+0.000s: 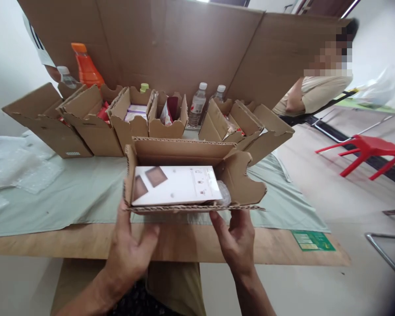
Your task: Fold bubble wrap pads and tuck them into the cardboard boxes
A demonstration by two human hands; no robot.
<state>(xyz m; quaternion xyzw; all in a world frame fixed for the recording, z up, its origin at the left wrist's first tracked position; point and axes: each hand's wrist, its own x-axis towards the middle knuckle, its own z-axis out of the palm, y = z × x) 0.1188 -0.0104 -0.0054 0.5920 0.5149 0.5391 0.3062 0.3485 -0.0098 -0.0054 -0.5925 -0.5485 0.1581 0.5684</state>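
Between my two hands is an open-topped cardboard box (184, 147), its near edge toward me. My left hand (130, 245) grips its left end, with the thumb along the near side and the other fingers partly hidden. My right hand (237, 239) holds the near right side from below, its fingertips hidden under the box. Inside lies a white carton (176, 186) with brown squares printed at its left end. A piece of bubble wrap (224, 193) is tucked beside the carton's right end.
Several cardboard bins (133, 125) with packets line the table's back. Behind them stand an orange bottle (88, 68) and a clear bottle (197, 105). Bubble wrap sheets (23, 166) lie left on the green cloth (95, 193). A seated person (316, 94) and red stool (365, 149) are to the right.
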